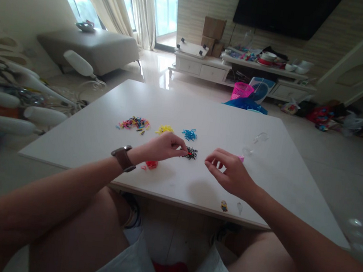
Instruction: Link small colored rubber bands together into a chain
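My left hand [168, 147], with a brown watch on the wrist, is closed in a pinch at the black pile [192, 156] of small loop-like pieces. At its fingertips shows a small red piece [189, 153]. To the right, my right hand [226, 165] hovers above the table with thumb and forefinger nearly together; anything between them is too small to make out. A pile of red pieces [151, 164] lies below my left wrist. Beyond the hands are a yellow pile [165, 129], a blue pile [190, 134] and a mixed-colour pile [135, 123]. Something pink [241, 158] is partly hidden behind my right hand.
The white table [224, 119] has its near edge just before my knees. Near that edge lie a small yellow-and-blue figure [224, 206] and a clear drop-shaped piece [239, 208]. Clear plastic items [261, 137] lie at the right. A lamp with white shades [79, 63] stands at the left.
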Tool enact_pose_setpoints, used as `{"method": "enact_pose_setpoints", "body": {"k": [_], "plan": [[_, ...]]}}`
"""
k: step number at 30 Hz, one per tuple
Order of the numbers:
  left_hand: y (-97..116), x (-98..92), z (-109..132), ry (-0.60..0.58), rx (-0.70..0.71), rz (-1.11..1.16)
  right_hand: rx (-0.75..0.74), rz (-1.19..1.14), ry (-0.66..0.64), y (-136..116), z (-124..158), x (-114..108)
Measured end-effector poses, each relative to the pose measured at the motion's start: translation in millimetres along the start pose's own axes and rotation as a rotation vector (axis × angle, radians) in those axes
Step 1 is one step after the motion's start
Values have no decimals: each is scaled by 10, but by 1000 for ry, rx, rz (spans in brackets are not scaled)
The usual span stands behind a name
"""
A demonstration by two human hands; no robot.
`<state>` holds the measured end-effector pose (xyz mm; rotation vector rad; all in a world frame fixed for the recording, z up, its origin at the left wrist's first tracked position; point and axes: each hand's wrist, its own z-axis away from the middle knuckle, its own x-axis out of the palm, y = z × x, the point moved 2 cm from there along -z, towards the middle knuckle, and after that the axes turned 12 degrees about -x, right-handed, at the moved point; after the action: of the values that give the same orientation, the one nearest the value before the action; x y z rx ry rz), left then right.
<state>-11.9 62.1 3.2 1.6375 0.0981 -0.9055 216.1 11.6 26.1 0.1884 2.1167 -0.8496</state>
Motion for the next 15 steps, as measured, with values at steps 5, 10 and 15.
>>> {"method": "enact_pose_setpoints", "body": {"k": [5,10,15], "plan": [[-379,-520,12,39,-145,-218,11,-16,48,19,48,-117],[-816,-720,73,-151,-286,-341,-20,-2,58,59,129,-141],[-1068,-710,118,-234,-372,-355,-24,32,30,96,182,-101]]}}
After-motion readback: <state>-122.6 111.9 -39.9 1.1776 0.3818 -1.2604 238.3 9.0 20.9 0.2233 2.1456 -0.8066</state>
